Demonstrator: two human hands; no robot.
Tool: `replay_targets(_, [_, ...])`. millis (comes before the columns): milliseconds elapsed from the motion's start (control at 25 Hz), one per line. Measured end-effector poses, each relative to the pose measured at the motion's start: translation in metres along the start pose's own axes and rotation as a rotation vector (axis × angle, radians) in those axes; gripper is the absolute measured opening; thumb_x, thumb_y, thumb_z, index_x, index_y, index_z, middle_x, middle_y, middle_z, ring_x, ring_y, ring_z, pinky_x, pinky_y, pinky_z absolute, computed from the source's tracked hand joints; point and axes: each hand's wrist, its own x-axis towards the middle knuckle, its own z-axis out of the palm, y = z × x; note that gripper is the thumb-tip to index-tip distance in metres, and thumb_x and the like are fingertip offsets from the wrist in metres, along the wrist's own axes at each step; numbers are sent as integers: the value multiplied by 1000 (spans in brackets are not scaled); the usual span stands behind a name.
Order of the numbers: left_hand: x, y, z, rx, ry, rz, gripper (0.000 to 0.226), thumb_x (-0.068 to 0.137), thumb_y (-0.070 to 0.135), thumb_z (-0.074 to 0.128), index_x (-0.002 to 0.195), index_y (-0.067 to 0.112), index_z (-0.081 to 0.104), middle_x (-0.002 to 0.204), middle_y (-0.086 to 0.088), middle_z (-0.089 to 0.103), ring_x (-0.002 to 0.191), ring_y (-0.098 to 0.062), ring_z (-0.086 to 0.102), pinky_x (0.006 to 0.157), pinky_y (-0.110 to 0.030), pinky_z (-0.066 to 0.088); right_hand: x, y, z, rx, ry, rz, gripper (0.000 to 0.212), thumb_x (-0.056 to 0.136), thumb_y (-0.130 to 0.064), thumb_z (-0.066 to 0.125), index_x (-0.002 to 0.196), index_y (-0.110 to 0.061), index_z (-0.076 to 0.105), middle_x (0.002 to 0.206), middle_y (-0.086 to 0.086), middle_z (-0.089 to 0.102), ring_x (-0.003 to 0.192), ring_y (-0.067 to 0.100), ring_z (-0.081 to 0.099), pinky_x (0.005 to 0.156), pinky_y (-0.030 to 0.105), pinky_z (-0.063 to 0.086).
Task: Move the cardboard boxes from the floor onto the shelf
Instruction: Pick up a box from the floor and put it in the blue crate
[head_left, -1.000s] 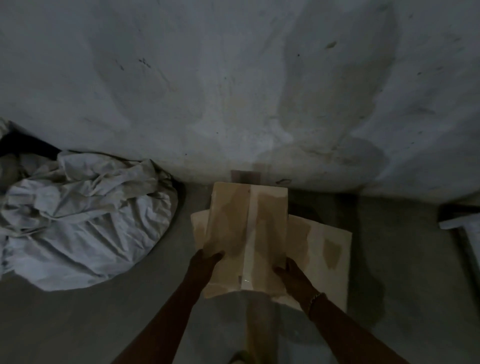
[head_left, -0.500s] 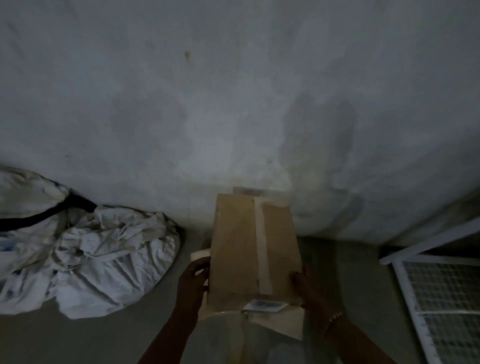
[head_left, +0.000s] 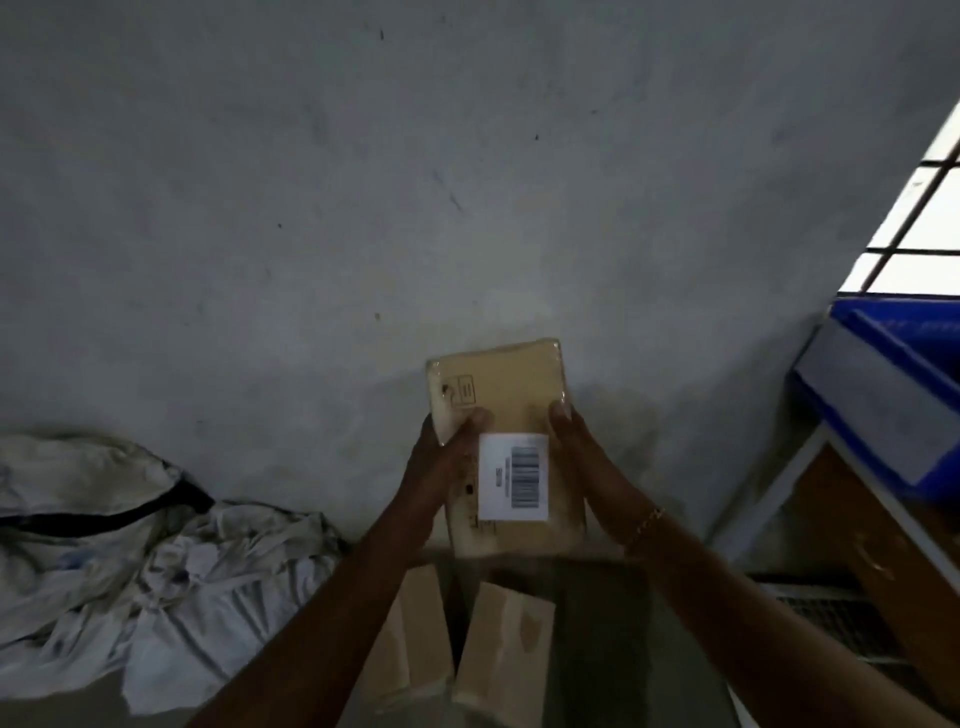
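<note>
Both grasping box (head_left: 498, 384) sides: left hand (head_left: 441, 465), right hand (head_left: 587, 462); fingers hidden behind; floor boxes (head_left: 506, 649) dim, arm-covered.

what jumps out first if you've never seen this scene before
The cardboard box with a white barcode label stands out at centre, gripped by the left hand and right hand in front of the grey wall. Next come the crumpled white cloth heaped at lower left and the blue bin on the shelf at right.
</note>
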Motion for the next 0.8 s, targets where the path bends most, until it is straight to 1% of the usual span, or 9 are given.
replay_targets(80, [-4, 14, 4, 121, -11, 129, 73, 77, 65, 76, 140, 38, 51, 128, 11, 70, 109, -8, 71, 97, -47, 58, -8, -23, -7, -36, -6, -99, 31, 103, -43, 50, 134, -42, 47, 119, -14, 71, 104, 6, 72, 78, 23, 59])
replay_targets(200, [-6, 30, 0, 234, 0, 192, 85, 70, 67, 80, 144, 42, 45, 131, 14, 68, 114, -10, 68, 99, -46, 56, -14, -38, -9, -49, 67, -170, 28, 97, -32, 66, 121, -39, 55, 117, -12, 70, 97, -2, 71, 78, 18, 58])
replay_targets(360, [-18, 39, -3, 402, 99, 269, 84, 76, 59, 81, 146, 31, 46, 134, 6, 67, 113, -16, 67, 97, -42, 57, -19, -32, 9, -29, 175, -140, 79, 69, -59, 82, 135, -30, 53, 124, -5, 71, 109, 14, 71, 97, 46, 58])
replay_targets(520, [-35, 37, -13, 455, 116, 334, 75, 82, 48, 80, 146, 27, 46, 128, 8, 68, 101, -9, 65, 86, -28, 55, -23, -21, 23, 18, 222, -183, 74, 73, -49, 83, 137, -26, 54, 124, -2, 72, 108, 18, 72, 96, 49, 58])
replay_targets(600, [-34, 49, -29, 346, 47, 215, 67, 86, 52, 74, 143, 28, 48, 132, 3, 67, 106, -17, 68, 91, -40, 59, -24, -18, 23, 25, 212, -191, 67, 78, -37, 84, 137, -24, 53, 127, -2, 69, 111, 19, 70, 96, 48, 58])
replay_targets(640, [-34, 61, -38, 163, 13, 75, 65, 86, 63, 67, 138, 26, 53, 133, -5, 68, 110, -27, 68, 92, -52, 59, -26, -18, 22, 1, 186, -199, 66, 79, -32, 84, 136, -23, 51, 128, -2, 66, 113, 20, 68, 95, 45, 59])
replay_targets(680, [-32, 72, -48, -62, -13, -126, 77, 80, 79, 59, 134, 23, 59, 130, -13, 68, 113, -37, 67, 87, -61, 58, -28, -17, 20, -13, 150, -207, 64, 79, -31, 84, 134, -23, 51, 130, -2, 64, 115, 20, 66, 93, 40, 59])
replay_targets(720, [-30, 80, -56, -172, -27, -264, 89, 71, 90, 55, 129, 22, 64, 126, -17, 70, 112, -43, 65, 81, -65, 58, -30, -20, 20, -4, 107, -202, 62, 79, -36, 84, 131, -23, 53, 131, -1, 62, 116, 22, 65, 92, 38, 59])
replay_targets(800, [-30, 79, -62, -70, -59, -308, 77, 74, 81, 62, 123, 23, 68, 119, -17, 72, 109, -43, 65, 78, -62, 60, -31, -28, 19, 125, 49, -67, 71, 74, -66, 73, 129, -24, 57, 134, 3, 62, 117, 27, 64, 96, 46, 57])
